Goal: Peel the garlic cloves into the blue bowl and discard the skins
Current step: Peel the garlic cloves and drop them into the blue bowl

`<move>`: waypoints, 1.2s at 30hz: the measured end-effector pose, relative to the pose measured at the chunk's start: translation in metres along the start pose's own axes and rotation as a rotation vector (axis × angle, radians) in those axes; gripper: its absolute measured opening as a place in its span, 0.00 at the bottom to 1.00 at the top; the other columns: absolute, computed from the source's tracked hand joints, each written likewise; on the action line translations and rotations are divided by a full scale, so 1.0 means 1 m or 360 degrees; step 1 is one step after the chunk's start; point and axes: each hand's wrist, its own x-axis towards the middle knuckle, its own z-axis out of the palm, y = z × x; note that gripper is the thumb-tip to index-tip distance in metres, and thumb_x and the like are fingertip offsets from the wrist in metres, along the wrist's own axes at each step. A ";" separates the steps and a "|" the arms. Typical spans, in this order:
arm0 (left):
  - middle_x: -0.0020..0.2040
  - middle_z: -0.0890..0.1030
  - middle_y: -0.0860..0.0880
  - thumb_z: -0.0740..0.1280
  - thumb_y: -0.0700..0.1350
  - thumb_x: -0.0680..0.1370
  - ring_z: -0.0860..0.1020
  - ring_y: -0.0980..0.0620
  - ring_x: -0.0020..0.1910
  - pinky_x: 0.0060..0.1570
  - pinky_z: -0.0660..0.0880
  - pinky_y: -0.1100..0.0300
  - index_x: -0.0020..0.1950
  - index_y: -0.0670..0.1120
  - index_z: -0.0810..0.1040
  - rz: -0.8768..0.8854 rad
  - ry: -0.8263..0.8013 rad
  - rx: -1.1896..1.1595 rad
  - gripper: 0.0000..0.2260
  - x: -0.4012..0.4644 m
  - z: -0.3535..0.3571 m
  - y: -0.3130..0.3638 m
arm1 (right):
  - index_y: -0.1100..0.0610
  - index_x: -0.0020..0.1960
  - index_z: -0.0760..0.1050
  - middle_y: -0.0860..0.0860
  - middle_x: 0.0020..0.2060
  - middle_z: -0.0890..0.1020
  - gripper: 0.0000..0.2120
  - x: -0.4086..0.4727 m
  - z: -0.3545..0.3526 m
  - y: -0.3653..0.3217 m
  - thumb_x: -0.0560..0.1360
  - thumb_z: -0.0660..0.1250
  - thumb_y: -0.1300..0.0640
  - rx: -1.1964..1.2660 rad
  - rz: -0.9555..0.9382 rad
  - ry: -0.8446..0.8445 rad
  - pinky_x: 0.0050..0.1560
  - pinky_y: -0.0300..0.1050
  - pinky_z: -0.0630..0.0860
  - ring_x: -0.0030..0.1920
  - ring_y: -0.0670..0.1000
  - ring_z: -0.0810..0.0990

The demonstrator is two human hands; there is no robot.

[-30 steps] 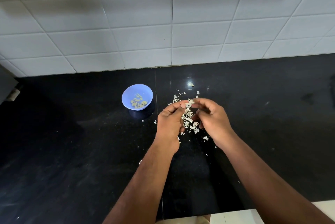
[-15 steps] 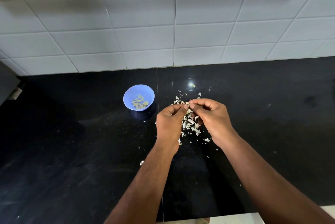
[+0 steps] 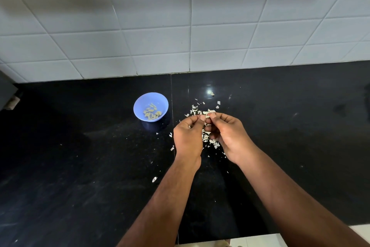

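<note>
Garlic clove (image 3: 208,115) sits pinched between the fingertips of left hand (image 3: 188,136) and right hand (image 3: 230,136), above the loose skins (image 3: 208,138). Small, firm and probably slippery once bared, it wants a tip grip. Blue bowl (image 3: 140,114) stands near on the left, with open black counter (image 3: 80,166) around.

Both hands, left (image 3: 188,136) and right (image 3: 228,136), meet fingertip to fingertip, seemingly pinching.

A glossy black stone countertop (image 3: 80,176) meets a white tiled wall. On it stands a small blue bowl (image 3: 140,102) holding peeled garlic cloves (image 3: 152,114). Just right of the bowl lies a scattered pile of papery white garlic skins (image 3: 208,138).
</note>
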 end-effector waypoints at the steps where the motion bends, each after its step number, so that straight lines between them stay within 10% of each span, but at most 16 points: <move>1: 0.45 0.88 0.48 0.72 0.42 0.82 0.84 0.57 0.44 0.52 0.81 0.57 0.48 0.45 0.88 -0.0003 -0.0005 -0.0012 0.05 0.000 0.001 0.000 | 0.60 0.50 0.84 0.50 0.38 0.85 0.10 0.000 0.001 0.000 0.85 0.65 0.61 0.0053 0.0028 -0.0011 0.31 0.39 0.73 0.35 0.46 0.81; 5: 0.44 0.88 0.51 0.73 0.42 0.81 0.84 0.61 0.43 0.46 0.78 0.66 0.48 0.47 0.87 0.0009 0.0048 0.0016 0.04 -0.003 0.002 0.000 | 0.59 0.48 0.82 0.51 0.38 0.83 0.11 -0.001 0.003 0.000 0.85 0.64 0.62 0.0143 0.0091 0.0015 0.30 0.38 0.72 0.33 0.45 0.80; 11: 0.46 0.86 0.59 0.76 0.52 0.79 0.83 0.61 0.49 0.51 0.79 0.59 0.44 0.58 0.82 0.0061 0.0306 0.0369 0.06 -0.003 0.004 -0.008 | 0.50 0.49 0.81 0.43 0.41 0.83 0.06 -0.004 0.000 0.008 0.83 0.67 0.56 -0.1087 -0.0571 0.0317 0.38 0.28 0.70 0.37 0.40 0.78; 20: 0.47 0.86 0.58 0.73 0.53 0.81 0.83 0.58 0.48 0.51 0.80 0.57 0.55 0.53 0.86 0.0018 0.0313 0.0429 0.06 -0.008 0.010 -0.013 | 0.53 0.47 0.82 0.45 0.34 0.80 0.08 0.000 0.001 0.016 0.83 0.68 0.53 -0.0667 -0.0288 0.0347 0.38 0.42 0.72 0.34 0.44 0.75; 26: 0.36 0.81 0.59 0.72 0.48 0.83 0.75 0.58 0.36 0.39 0.73 0.61 0.52 0.48 0.85 -0.0136 0.0365 0.0050 0.05 -0.002 -0.002 -0.013 | 0.51 0.48 0.81 0.47 0.40 0.83 0.07 -0.004 0.000 0.008 0.83 0.67 0.54 -0.0650 -0.0394 0.0444 0.33 0.36 0.72 0.34 0.43 0.77; 33: 0.28 0.74 0.60 0.72 0.48 0.83 0.66 0.61 0.27 0.30 0.67 0.63 0.53 0.49 0.86 -0.0159 0.0151 -0.0092 0.05 -0.008 -0.005 -0.003 | 0.50 0.55 0.86 0.41 0.47 0.86 0.08 -0.003 -0.006 0.000 0.81 0.71 0.60 -0.0880 -0.0551 0.0279 0.55 0.35 0.79 0.50 0.37 0.84; 36: 0.30 0.78 0.60 0.73 0.47 0.82 0.69 0.62 0.26 0.32 0.69 0.64 0.54 0.47 0.86 -0.0150 0.0150 -0.0097 0.05 -0.009 -0.006 -0.002 | 0.50 0.57 0.86 0.40 0.47 0.87 0.09 -0.008 -0.001 -0.003 0.82 0.69 0.59 -0.0837 -0.0540 0.0269 0.45 0.25 0.75 0.45 0.33 0.82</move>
